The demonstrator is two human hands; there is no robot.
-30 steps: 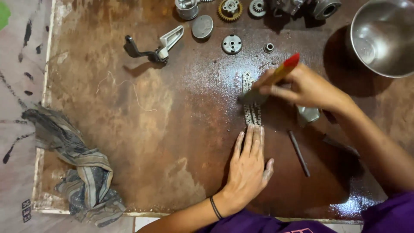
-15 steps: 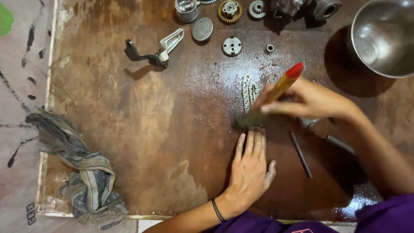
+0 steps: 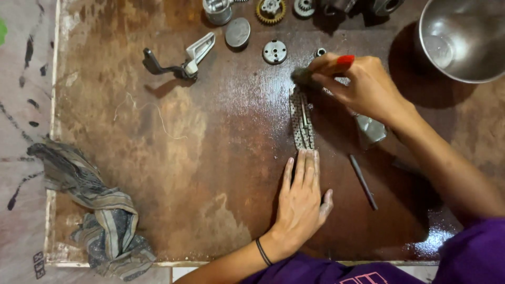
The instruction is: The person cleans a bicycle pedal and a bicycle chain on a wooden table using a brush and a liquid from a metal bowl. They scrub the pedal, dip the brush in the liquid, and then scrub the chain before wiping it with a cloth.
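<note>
A metal chain lies folded in a narrow strip on the wet brown board. My left hand lies flat, its fingertips pressing the near end of the chain. My right hand grips a brush with a red handle end; the dark bristles sit at the chain's far end.
A steel bowl stands at the far right. Gears, a round disc, a cap and a lever part line the far edge. A thin dark rod lies right of my left hand. A rag lies at the near left.
My right hand has moved the brush along the chain from its near part toward the far end. My left hand has stayed pressed on the chain's near end.
</note>
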